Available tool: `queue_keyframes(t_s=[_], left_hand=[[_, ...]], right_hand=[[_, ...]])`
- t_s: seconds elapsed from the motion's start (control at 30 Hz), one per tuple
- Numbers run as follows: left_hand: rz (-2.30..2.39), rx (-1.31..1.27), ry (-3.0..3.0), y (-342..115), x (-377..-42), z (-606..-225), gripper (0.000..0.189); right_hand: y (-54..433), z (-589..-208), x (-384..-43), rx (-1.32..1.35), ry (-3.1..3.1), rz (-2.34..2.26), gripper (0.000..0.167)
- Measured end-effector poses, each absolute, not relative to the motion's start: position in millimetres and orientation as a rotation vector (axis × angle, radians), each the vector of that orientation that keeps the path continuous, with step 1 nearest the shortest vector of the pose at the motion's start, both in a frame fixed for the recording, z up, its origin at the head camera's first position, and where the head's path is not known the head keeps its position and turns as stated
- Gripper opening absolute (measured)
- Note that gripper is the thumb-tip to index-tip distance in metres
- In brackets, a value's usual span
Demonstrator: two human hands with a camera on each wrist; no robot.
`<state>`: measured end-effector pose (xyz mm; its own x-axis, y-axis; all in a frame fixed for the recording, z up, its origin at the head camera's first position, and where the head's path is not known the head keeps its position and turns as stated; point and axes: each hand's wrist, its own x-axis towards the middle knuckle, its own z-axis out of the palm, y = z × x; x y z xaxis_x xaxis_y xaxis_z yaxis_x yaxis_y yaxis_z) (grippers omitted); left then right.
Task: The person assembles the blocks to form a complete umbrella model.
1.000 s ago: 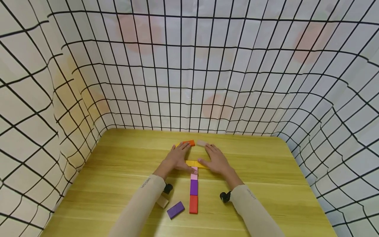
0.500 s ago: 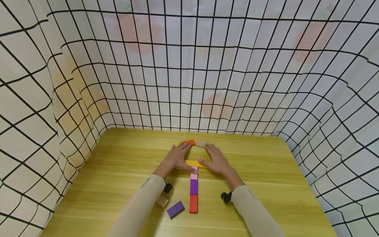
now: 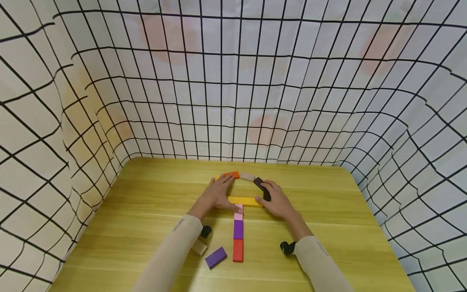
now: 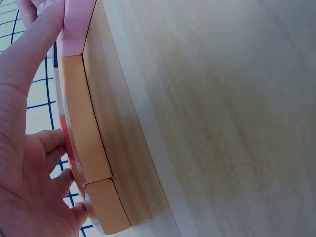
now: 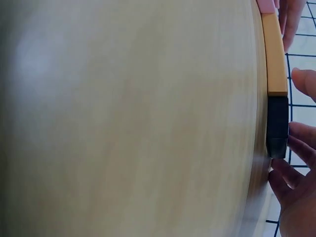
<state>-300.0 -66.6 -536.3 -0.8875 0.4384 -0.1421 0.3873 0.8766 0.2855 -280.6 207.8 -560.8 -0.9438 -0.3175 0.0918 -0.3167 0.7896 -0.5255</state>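
Observation:
In the head view my left hand lies spread over the left of a shape made of flat blocks. Its fingertips touch the orange block, and its thumb rests on the pink block. Blocks beneath that palm are hidden; the left wrist view shows yellow blocks beside it. My right hand is at the opposite side, its fingers against dark blocks and its thumb near the end of the yellow block. In the right wrist view those fingers touch the black block, the thumb standing apart.
A pale block sits between the orange and dark ones. Below the pink block run a purple block and a red block. Another purple block and a tan block lie loose. Black wire grid surrounds the table.
My right hand has shifted right, off the pale block, and the dark blocks it covered now show. The pale block moved slightly left towards the orange one. My left hand has stayed put.

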Motion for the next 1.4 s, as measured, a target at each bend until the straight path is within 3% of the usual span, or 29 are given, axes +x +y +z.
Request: queue_keyframes(t_s=[0.63,1.0,1.4], left_hand=[[0.406,0.749,2.853,-72.5,-298.3,-537.6,0.127],[0.661,0.832,2.838,-105.4,-265.6,-529.1,0.126],[0.853,0.692,2.824,-122.4,-219.7,-520.3,0.114]], right_hand=[[213.6,-559.8,-275.4,-0.592,2.933,-0.897,0.082],[219.9,-550.2,-263.6,-0.611,2.952,-0.874,0.084],[224.5,-532.3,-234.3,-0.704,2.923,-0.873,0.083]])
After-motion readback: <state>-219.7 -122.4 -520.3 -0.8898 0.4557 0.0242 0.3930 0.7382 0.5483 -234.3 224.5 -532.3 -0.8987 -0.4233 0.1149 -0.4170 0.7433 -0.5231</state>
